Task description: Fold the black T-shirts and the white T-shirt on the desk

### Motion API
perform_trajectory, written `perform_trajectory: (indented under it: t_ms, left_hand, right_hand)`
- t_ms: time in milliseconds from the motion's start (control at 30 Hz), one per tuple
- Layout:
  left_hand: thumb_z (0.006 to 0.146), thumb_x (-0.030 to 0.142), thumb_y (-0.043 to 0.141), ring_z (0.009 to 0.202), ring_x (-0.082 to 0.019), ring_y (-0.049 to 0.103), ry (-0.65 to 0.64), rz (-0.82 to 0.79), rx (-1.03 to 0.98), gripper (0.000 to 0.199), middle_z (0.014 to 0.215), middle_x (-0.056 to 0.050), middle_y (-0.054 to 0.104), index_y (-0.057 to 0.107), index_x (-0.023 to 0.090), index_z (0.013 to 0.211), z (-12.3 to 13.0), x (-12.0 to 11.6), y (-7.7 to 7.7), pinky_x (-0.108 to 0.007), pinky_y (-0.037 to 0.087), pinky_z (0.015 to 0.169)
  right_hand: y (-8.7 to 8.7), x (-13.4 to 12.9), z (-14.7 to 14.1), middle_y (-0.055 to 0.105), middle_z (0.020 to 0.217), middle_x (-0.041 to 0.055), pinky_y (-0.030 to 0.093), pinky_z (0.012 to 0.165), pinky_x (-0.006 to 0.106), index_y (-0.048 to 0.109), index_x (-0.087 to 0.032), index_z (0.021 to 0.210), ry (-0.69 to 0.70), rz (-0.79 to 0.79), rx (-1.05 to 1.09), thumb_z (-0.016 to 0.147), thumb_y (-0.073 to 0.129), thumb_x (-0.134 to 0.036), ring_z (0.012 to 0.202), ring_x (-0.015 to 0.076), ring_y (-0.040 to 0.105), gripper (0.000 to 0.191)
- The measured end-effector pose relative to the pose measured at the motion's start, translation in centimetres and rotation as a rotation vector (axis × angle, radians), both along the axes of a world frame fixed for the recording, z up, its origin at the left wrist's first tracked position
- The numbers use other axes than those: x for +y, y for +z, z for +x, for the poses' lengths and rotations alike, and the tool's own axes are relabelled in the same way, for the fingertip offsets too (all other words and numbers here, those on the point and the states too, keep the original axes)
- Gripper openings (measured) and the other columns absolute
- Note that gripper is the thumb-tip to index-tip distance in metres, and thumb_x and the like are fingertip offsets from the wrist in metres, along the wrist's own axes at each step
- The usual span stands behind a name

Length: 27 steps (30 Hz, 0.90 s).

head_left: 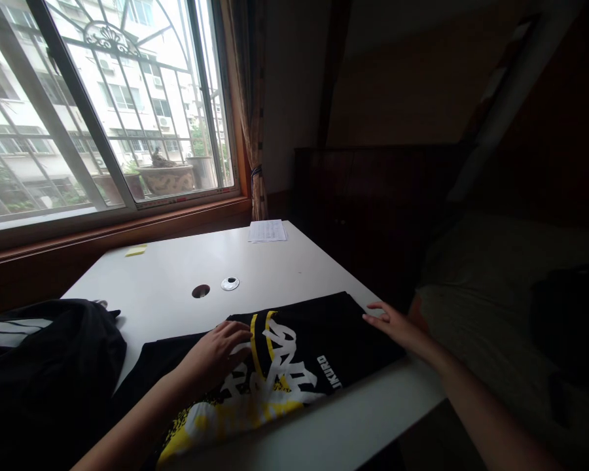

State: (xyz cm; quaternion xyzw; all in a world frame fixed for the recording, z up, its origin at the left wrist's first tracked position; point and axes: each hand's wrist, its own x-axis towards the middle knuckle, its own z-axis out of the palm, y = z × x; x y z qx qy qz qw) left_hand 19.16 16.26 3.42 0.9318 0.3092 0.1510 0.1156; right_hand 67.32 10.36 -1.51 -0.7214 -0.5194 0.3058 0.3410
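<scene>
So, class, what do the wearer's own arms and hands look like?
The left forearm and right forearm are slim and bare, with no sleeves showing. The left hand and right hand are ungloved; no watch, ring or bracelet is visible.

Black garment point(287, 373) is lying flat on white table point(294, 268), 6 o'clock in view, showing yellow-and-white print; plain end pointing 2 o'clock.

Free tabletop point(314, 278) between garment point(294, 353) and papers point(267, 231)

Garment point(294, 360) on worktop point(167, 281), near side.
Bundle point(53, 373) left of it; hole point(201, 291) and cap point(230, 284) behind; notes point(136, 250) at far left, paper point(267, 231) at far right; window point(161, 124) beyond.
</scene>
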Motion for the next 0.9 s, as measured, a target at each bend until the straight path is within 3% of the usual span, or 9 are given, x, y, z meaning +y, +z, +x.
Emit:
perform_trajectory:
  t_ms: [100,233,367,467,600,667,733,800,900]
  left_hand:
    - [0.103,0.042,0.045,0.133,-0.028,0.051,0.154,0.047,0.031,0.044,0.147,-0.008,0.053,0.051,0.026,0.144,-1.4,2.8,-2.6,-0.047,0.046,0.110]
    - [0.103,0.054,0.039,0.148,-0.030,0.030,0.157,0.047,0.162,0.058,0.161,-0.004,0.034,0.031,0.032,0.156,-3.1,4.6,-5.0,-0.055,0.028,0.120]
    - [0.103,0.054,0.037,0.151,-0.031,0.024,0.102,0.068,0.212,0.059,0.165,-0.001,0.024,0.021,0.039,0.157,-3.9,5.1,-5.5,-0.059,0.023,0.120]
    - [0.102,0.051,0.043,0.150,-0.033,0.025,0.082,0.118,0.178,0.061,0.164,-0.004,0.027,0.023,0.036,0.158,-3.9,4.8,-5.0,-0.061,0.027,0.119]
    - [0.097,0.041,0.058,0.140,-0.033,0.040,0.005,0.200,0.062,0.052,0.151,-0.009,0.047,0.045,0.032,0.146,-2.8,1.4,-2.6,-0.059,0.039,0.112]
    - [0.092,0.038,0.065,0.120,-0.030,0.056,-0.048,0.146,0.071,0.036,0.130,-0.008,0.061,0.062,0.030,0.128,-1.9,-1.6,-1.0,-0.051,0.052,0.099]
    - [0.089,0.039,0.069,0.104,-0.026,0.061,-0.127,0.070,0.131,0.027,0.114,-0.006,0.066,0.067,0.030,0.115,-1.1,-4.6,0.0,-0.044,0.056,0.089]
    - [0.087,0.036,0.071,0.101,-0.026,0.061,-0.140,0.049,0.163,0.028,0.113,-0.005,0.066,0.067,0.030,0.115,-0.5,-6.9,0.1,-0.039,0.057,0.085]
    - [0.094,0.025,0.059,0.098,-0.023,0.063,-0.128,0.068,0.178,0.020,0.108,-0.005,0.068,0.067,0.028,0.113,0.0,-8.5,-1.2,-0.035,0.057,0.086]
  right_hand:
    - [0.7,-0.2,-0.7,0.063,0.072,-0.0015,0.047,0.061,0.030,0.057,-0.023,0.115,0.052,-0.012,0.148,0.076,0.068,-0.057,0.069,0.0211,0.064,0.052]
    - [0.8,-1.5,-0.4,0.065,0.079,-0.0002,0.048,0.067,0.030,0.055,-0.025,0.114,0.044,-0.022,0.225,0.078,0.066,-0.054,0.077,0.0211,0.065,0.047]
    - [-0.4,-2.3,0.6,0.059,0.071,-0.0035,0.046,0.066,0.030,0.056,-0.025,0.109,0.061,-0.050,0.112,0.078,0.066,-0.052,0.071,0.0188,0.062,0.042]
    - [-0.7,-2.2,0.9,0.060,0.071,-0.0031,0.046,0.067,0.030,0.055,-0.025,0.114,0.076,-0.097,0.095,0.080,0.067,-0.053,0.070,0.0190,0.062,0.046]
    - [0.1,-1.1,0.6,0.070,0.091,0.0052,0.051,0.071,0.032,0.046,-0.026,0.132,0.036,-0.167,0.254,0.083,0.066,-0.058,0.085,0.0243,0.069,0.062]
    - [0.5,-0.4,0.4,0.069,0.090,0.0052,0.051,0.067,0.032,0.043,-0.027,0.136,0.010,-0.164,0.232,0.082,0.069,-0.055,0.082,0.0241,0.069,0.067]
    - [0.5,0.1,0.2,0.067,0.083,0.0031,0.049,0.062,0.030,0.045,-0.026,0.134,0.002,-0.154,0.192,0.082,0.069,-0.050,0.075,0.0223,0.067,0.063]
    - [0.2,0.4,0.2,0.063,0.077,0.0002,0.046,0.058,0.029,0.048,-0.025,0.129,0.027,-0.146,0.199,0.083,0.067,-0.044,0.069,0.0200,0.064,0.054]
    - [-0.4,0.5,0.5,0.056,0.070,-0.0037,0.043,0.055,0.027,0.049,-0.024,0.123,0.050,-0.120,0.217,0.083,0.062,-0.036,0.062,0.0169,0.059,0.043]
